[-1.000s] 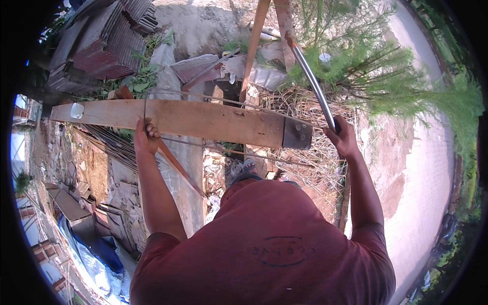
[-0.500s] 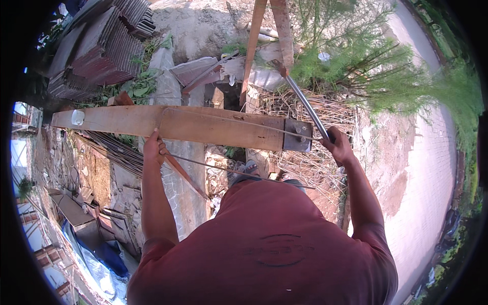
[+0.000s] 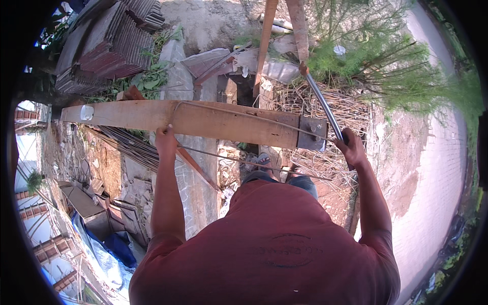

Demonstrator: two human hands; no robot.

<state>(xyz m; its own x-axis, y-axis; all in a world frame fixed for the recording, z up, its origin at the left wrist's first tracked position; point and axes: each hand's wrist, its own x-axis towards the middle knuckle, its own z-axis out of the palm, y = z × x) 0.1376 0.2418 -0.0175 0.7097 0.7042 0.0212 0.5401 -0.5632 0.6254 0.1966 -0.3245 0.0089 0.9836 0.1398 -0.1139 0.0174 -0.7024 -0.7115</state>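
We see left hand (image 3: 166, 141), fingers curled round rod (image 3: 239, 159) at plank (image 3: 223, 123); right hand (image 3: 352, 147), fingers wrapped round pipe (image 3: 323, 101) pointing to 11 o'clock

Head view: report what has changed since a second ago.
The bent rod has shifted rightward and toward the person, its far leg now across the plank; the left hand moved with it. The far end of the metal bar has come closer. The right hand still grips the bar; the plank stays put.
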